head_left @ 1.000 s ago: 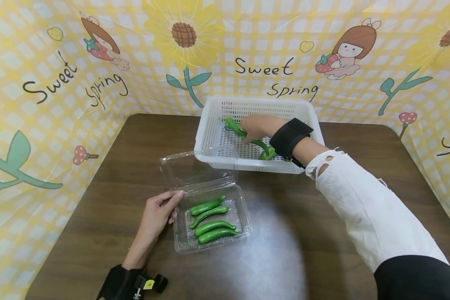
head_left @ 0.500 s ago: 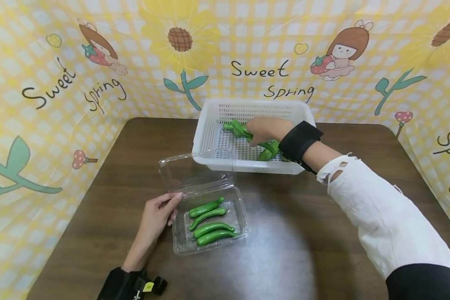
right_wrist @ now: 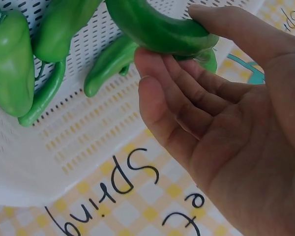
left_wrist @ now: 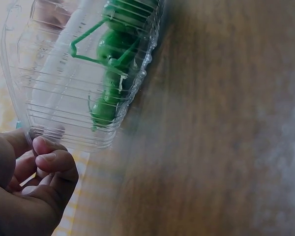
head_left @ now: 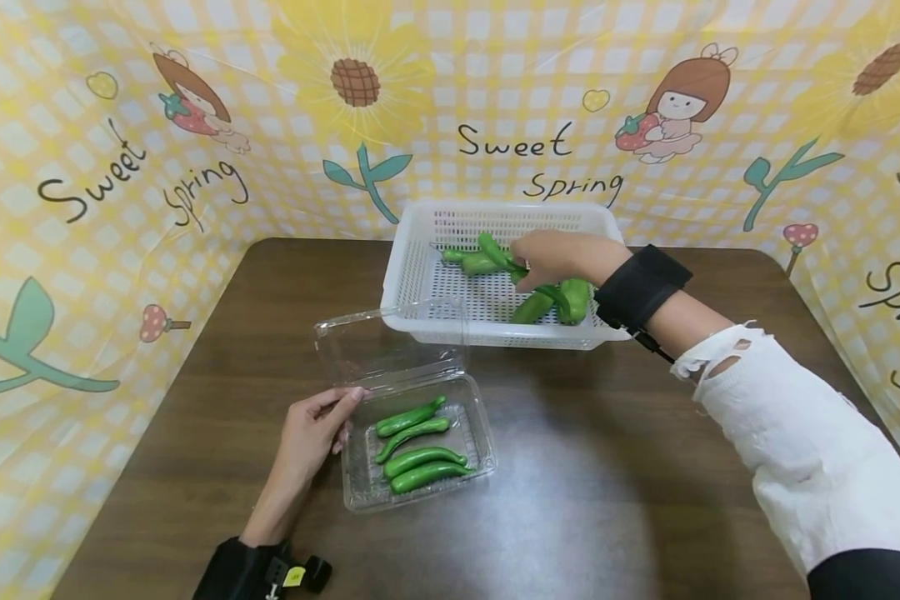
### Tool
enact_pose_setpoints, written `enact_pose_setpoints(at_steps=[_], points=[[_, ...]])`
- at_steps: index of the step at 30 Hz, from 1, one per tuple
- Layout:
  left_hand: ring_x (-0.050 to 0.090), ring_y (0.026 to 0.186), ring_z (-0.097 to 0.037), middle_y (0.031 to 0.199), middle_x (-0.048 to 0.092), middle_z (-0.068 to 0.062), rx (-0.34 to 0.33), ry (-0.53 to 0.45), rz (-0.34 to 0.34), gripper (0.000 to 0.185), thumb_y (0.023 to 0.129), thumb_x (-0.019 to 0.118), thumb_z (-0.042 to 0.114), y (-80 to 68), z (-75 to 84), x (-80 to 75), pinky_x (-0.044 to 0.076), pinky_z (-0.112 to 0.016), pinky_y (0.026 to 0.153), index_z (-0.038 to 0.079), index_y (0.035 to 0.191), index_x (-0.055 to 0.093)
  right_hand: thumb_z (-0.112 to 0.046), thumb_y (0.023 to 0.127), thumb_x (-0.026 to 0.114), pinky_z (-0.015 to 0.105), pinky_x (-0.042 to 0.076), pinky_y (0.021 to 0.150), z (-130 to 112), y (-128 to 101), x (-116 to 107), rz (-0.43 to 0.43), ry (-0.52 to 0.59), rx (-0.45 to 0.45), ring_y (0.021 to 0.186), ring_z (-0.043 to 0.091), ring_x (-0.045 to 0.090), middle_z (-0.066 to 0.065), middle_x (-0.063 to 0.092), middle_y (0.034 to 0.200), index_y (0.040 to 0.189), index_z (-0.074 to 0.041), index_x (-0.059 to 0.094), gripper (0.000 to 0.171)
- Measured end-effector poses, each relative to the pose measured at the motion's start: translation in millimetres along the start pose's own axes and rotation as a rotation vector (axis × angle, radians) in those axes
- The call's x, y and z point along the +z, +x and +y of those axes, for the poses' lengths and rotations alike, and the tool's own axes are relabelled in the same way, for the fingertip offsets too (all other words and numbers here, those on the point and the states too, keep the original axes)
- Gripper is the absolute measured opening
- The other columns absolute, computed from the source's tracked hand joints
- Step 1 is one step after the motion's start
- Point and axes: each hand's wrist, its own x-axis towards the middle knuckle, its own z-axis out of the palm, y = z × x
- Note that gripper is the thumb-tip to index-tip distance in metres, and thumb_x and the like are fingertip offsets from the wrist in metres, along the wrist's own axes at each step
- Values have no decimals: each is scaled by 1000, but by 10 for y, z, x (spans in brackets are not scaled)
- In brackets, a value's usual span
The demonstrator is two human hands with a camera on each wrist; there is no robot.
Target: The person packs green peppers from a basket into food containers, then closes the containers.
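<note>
The right hand (head_left: 562, 257) pinches a green pepper (right_wrist: 155, 27) between thumb and fingertips over the white basket (head_left: 420, 250); its far end is cut off in the wrist view. Below the grip lie more peppers (partly hidden). The left hand (head_left: 311, 433) grips the clear box (head_left: 360, 492) at its near edge; bare table (head_left: 570, 467) lies to the right.

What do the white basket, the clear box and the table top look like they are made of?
White basket: apparently moulded plastic, matte, its walls and floor perforated in a regular grid.
Clear box: thin transparent plastic with a hinged lid, glossy; ribbed walls show in the left wrist view.
Table top: dark brown wood grain, probably laminate or veneer; a soft glare suggests a smooth, semi-gloss finish.
</note>
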Motion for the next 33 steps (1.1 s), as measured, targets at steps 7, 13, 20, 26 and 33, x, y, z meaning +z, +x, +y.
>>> enact_pose_setpoints(at_steps=[7,13,20,26,33], points=[[47,49,-8,69,60,-15,5,2,-3,31,99,61,32,11,-20,-10,45,-26,42,7,111,74,-26,92,69,31,45,70,17,-147,-21,32,31,22,78,20,54,9,61,94,107,-1,60,30],[47,47,-8,62,56,-4,6,0,0,31,99,62,33,7,-21,-4,44,-26,42,6,111,74,-26,92,70,33,49,73,-22,-230,-36,44,27,19,80,21,56,11,64,96,108,-1,59,31],[47,48,-11,63,57,-8,0,0,-5,32,98,62,35,0,8,-9,45,-28,43,8,111,74,-26,92,70,33,49,71,-113,-345,-39,65,13,8,78,21,57,11,65,94,109,-2,59,32],[48,48,-11,63,57,-6,-1,9,-13,32,98,62,35,-4,32,-7,46,-28,42,9,111,74,-26,93,71,30,49,66,-194,-446,-26,75,3,-1,73,20,56,9,63,90,111,-3,57,32],[48,47,-11,62,58,-10,1,-3,-4,32,98,62,35,-4,25,3,45,-28,42,8,110,75,-31,92,73,28,44,61,-263,-591,13,116,-35,-19,66,18,52,6,60,80,104,-6,55,32]])
